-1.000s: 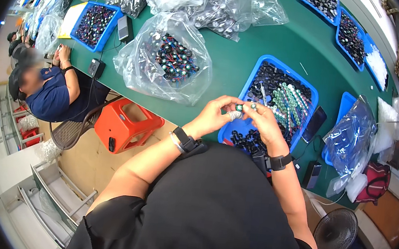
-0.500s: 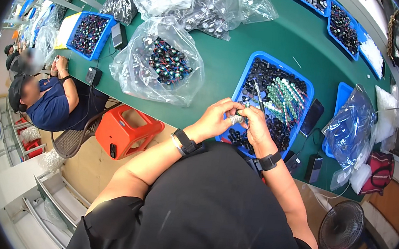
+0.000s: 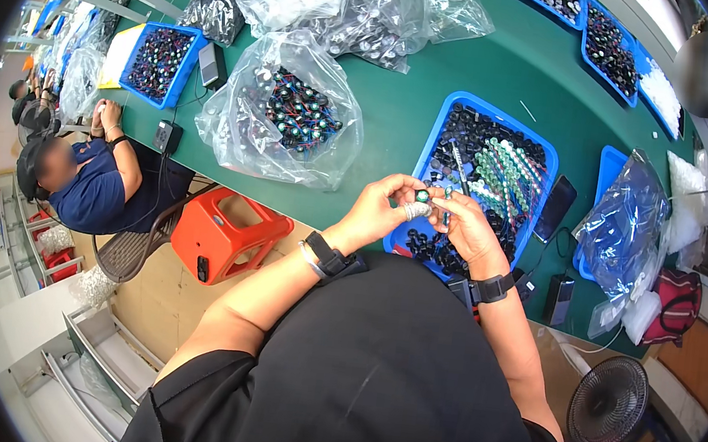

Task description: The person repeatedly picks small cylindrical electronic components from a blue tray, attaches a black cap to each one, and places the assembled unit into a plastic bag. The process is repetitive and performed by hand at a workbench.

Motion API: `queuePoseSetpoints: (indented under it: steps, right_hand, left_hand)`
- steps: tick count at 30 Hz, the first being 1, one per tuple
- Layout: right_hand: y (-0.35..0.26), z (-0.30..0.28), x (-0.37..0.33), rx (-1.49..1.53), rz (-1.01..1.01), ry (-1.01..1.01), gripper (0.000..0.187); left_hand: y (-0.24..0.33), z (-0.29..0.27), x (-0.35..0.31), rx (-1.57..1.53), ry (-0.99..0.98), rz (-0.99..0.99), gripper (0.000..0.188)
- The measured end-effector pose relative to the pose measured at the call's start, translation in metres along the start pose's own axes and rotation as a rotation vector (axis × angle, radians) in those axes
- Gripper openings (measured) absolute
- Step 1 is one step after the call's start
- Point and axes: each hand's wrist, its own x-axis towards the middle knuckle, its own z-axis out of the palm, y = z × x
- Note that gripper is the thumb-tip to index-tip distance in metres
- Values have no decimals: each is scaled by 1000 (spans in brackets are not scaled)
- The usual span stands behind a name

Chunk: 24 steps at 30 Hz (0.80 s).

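Our left hand (image 3: 379, 210) pinches a small round part (image 3: 422, 195), just left of our right hand (image 3: 470, 228), pinching a slim piece (image 3: 446, 217).

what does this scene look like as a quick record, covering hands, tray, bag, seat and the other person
left hand: small round dark-and-green part at its fingertips
right hand: fingers beside that part, exact hold unclear
blue tray: small black pieces, greenish strips
clear bag: small round parts with red and blue wires
seat: red stool, left of the person
other person: seated, navy top
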Motion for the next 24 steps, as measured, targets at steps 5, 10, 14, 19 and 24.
queuePoseSetpoints:
  steps: [5, 10, 14, 19, 24]
  right_hand:
    - [-1, 5, -5, -18, 7, -18, 20]
    - [3, 17, -5, 5, -23, -9, 22]
    - [5, 23, -5, 8, -29, 42, 21]
    - [6, 28, -7, 12, -74, 85, 16]
    - [17, 32, -6, 116, -121, 158, 10]
  left_hand:
    - [0, 6, -3, 155, 110, 140, 31]
    - [9, 12, -5, 357, 199, 218, 29]
    - [15, 15, -6, 409, 226, 288, 27]
    - [15, 17, -7, 441, 220, 380, 27]
    - [9, 21, -9, 444, 249, 414, 28]
